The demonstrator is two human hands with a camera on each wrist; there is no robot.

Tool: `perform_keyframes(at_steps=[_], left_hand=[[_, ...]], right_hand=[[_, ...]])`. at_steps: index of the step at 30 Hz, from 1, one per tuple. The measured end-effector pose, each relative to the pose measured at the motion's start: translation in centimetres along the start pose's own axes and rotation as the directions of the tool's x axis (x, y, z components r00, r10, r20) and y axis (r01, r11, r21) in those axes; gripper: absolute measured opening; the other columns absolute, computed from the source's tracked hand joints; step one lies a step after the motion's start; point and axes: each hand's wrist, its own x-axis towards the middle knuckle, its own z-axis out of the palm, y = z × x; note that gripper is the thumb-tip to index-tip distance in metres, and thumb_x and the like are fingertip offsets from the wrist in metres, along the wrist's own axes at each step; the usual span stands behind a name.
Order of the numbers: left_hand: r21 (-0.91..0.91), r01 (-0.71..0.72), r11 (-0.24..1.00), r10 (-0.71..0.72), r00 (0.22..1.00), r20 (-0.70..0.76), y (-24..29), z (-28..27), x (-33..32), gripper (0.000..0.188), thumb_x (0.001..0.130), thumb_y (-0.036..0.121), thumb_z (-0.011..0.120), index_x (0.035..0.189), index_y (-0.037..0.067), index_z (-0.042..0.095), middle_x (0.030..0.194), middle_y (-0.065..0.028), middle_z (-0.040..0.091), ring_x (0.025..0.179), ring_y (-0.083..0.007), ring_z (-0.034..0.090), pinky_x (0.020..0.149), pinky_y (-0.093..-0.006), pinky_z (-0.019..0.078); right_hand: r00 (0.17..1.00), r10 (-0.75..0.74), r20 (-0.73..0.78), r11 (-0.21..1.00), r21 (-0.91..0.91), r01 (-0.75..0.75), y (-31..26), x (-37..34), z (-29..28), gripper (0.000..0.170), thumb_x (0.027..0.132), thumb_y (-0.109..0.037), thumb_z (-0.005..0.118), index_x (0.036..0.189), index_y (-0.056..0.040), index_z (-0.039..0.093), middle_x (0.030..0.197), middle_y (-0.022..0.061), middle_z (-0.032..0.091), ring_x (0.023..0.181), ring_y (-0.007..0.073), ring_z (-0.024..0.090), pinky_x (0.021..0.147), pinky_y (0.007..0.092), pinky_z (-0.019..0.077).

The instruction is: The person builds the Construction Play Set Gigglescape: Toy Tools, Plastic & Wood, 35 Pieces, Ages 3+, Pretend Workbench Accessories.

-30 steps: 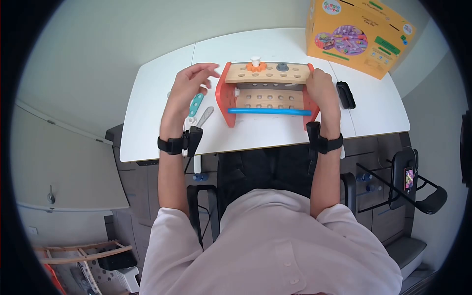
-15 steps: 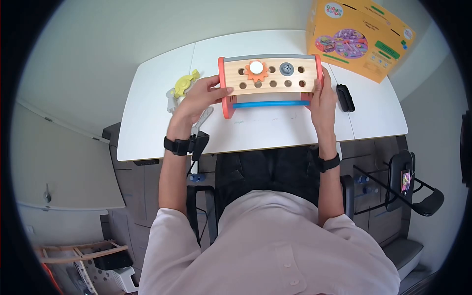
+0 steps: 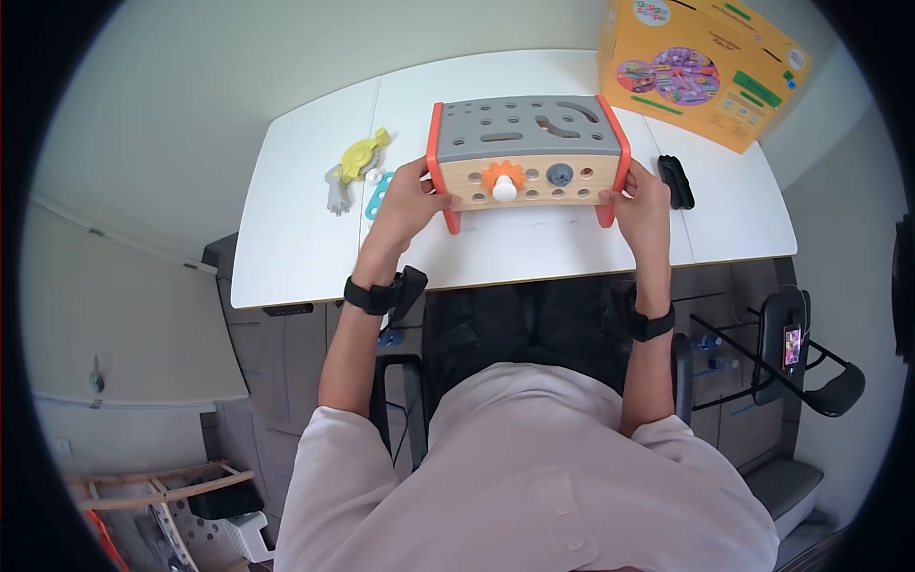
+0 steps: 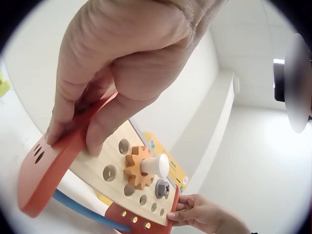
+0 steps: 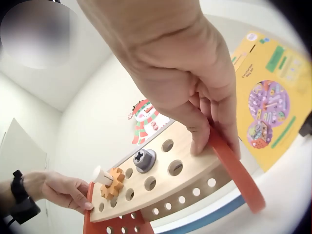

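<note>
Between both hands is a toy workbench (image 3: pixel 534 133) with a grey slotted top, a wooden front with holes and red end panels. An orange gear (image 3: pixel 503 178) with a white peg and a grey bolt (image 3: pixel 559 174) sit on its front. My left hand (image 3: pixel 408 205) grips the left red panel, thumb on the wooden front; the left wrist view shows the fingers (image 4: pixel 63 122) on the panel's outer side. My right hand (image 3: pixel 643 212) grips the right red panel; its thumb presses the wood in the right wrist view (image 5: pixel 197 139). Some fingertips are hidden behind the panels.
Left of the workbench on the white table (image 3: pixel 286 219) lie a yellow toy piece (image 3: pixel 358 160), a grey piece (image 3: pixel 337 194) and a teal strip (image 3: pixel 378 195), partly covered by my left hand. A black case (image 3: pixel 677 183) lies right. A yellow box (image 3: pixel 701 81) stands back right.
The workbench has turned so its grey top shows and its gear side faces me. My left hand has moved from beside it onto the left panel, and my right hand has shifted lower on the right panel.
</note>
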Motion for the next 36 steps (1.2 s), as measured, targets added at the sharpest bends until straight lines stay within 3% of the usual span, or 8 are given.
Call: perform_keyframes(at_steps=[12, 14, 15, 17, 20, 26, 31, 36], left_hand=[[-0.107, -0.121, 0.987, 0.137, 0.978, 0.159, -2.9, -2.7, 1.3, 0.055, 0.084, 0.001, 0.079, 0.134, -0.004, 0.059, 0.128, -0.0120, 0.068, 0.113, -0.0214, 0.068, 0.096, -0.0351, 0.0545], [0.432, -0.414, 0.801, 0.401, 0.908, 0.126, -4.2, -5.8, 3.0, 0.048, 0.085, 0.000, 0.076, 0.131, -0.004, 0.064, 0.114, -0.0168, 0.073, 0.106, -0.0240, 0.072, 0.085, -0.0344, 0.0575], [0.432, -0.414, 0.802, 0.400, 0.908, 0.127, -5.6, -7.1, 4.6, 0.048, 0.085, 0.000, 0.076, 0.131, -0.004, 0.064, 0.114, -0.0168, 0.073, 0.106, -0.0240, 0.072, 0.085, -0.0344, 0.0575], [0.658, -0.115, 0.744, 0.294, 0.941, -0.167, -8.8, -9.0, 7.6, 0.032, 0.084, 0.004, 0.076, 0.115, 0.001, 0.073, 0.109, -0.0170, 0.075, 0.101, -0.0322, 0.073, 0.083, -0.0394, 0.0580], [0.824, 0.049, 0.565, 0.221, 0.953, -0.209, -9.1, -9.1, 7.9, 0.021, 0.081, 0.004, 0.075, 0.102, 0.003, 0.076, 0.104, -0.0188, 0.074, 0.098, -0.0385, 0.072, 0.083, -0.0442, 0.0576], [0.798, 0.113, 0.593, 0.241, 0.920, -0.309, -11.4, -8.7, 9.2, 0.013, 0.081, 0.002, 0.069, 0.093, 0.002, 0.074, 0.102, -0.0225, 0.071, 0.094, -0.0399, 0.070, 0.082, -0.0459, 0.0576], [0.814, 0.177, 0.553, 0.243, 0.900, -0.361, -11.5, -8.7, 8.7, 0.016, 0.080, 0.006, 0.074, 0.095, 0.003, 0.076, 0.108, -0.0215, 0.068, 0.095, -0.0395, 0.070, 0.083, -0.0459, 0.0574], [0.839, 0.229, 0.494, 0.256, 0.883, -0.393, -11.7, -8.9, 8.4, 0.020, 0.078, 0.007, 0.078, 0.098, 0.005, 0.077, 0.110, -0.0195, 0.067, 0.097, -0.0378, 0.069, 0.085, -0.0452, 0.0573]], right_hand=[[0.999, 0.033, 0.012, 0.981, -0.194, -0.031, 1.2, 0.1, 0.3, 0.030, 0.074, 0.009, 0.076, 0.103, 0.0075, 0.067, 0.091, 0.0252, 0.073, 0.086, 0.0402, 0.073, 0.075, 0.0416, 0.0567], [1.000, 0.010, 0.010, 0.983, -0.184, -0.008, 1.4, 0.0, 0.3, 0.031, 0.074, 0.009, 0.076, 0.104, 0.0076, 0.067, 0.091, 0.0249, 0.073, 0.085, 0.0399, 0.073, 0.075, 0.0416, 0.0568], [1.000, -0.011, 0.011, 0.982, -0.191, 0.013, 1.7, 0.0, 0.3, 0.031, 0.075, 0.010, 0.075, 0.104, 0.0077, 0.067, 0.090, 0.0249, 0.073, 0.084, 0.0396, 0.074, 0.074, 0.0415, 0.0568], [0.999, -0.035, 0.015, 0.980, -0.194, 0.038, 1.6, 0.0, 0.2, 0.031, 0.075, 0.010, 0.074, 0.105, 0.0079, 0.067, 0.090, 0.0248, 0.073, 0.084, 0.0393, 0.074, 0.074, 0.0413, 0.0568], [0.998, 0.048, 0.033, 0.984, -0.171, -0.042, 0.5, -0.2, 0.1, 0.031, 0.075, 0.010, 0.074, 0.105, 0.0080, 0.067, 0.090, 0.0253, 0.073, 0.085, 0.0395, 0.074, 0.074, 0.0409, 0.0570], [0.999, 0.032, 0.032, 0.979, -0.202, -0.025, 1.1, -0.4, -0.3, 0.034, 0.075, 0.011, 0.075, 0.108, 0.0072, 0.067, 0.093, 0.0257, 0.073, 0.088, 0.0371, 0.074, 0.076, 0.0423, 0.0577], [0.977, 0.104, 0.186, 0.987, -0.143, -0.078, 0.3, 0.0, -1.7, 0.053, 0.074, -0.013, 0.089, 0.117, 0.0063, 0.067, 0.100, 0.0278, 0.073, 0.092, 0.0356, 0.075, 0.078, 0.0418, 0.0583], [0.998, 0.029, 0.054, 0.971, -0.239, -0.015, -2.7, 0.9, -2.6, 0.073, 0.070, -0.031, 0.093, 0.125, 0.0075, 0.064, 0.106, 0.0305, 0.071, 0.096, 0.0371, 0.074, 0.081, 0.0414, 0.0579]])
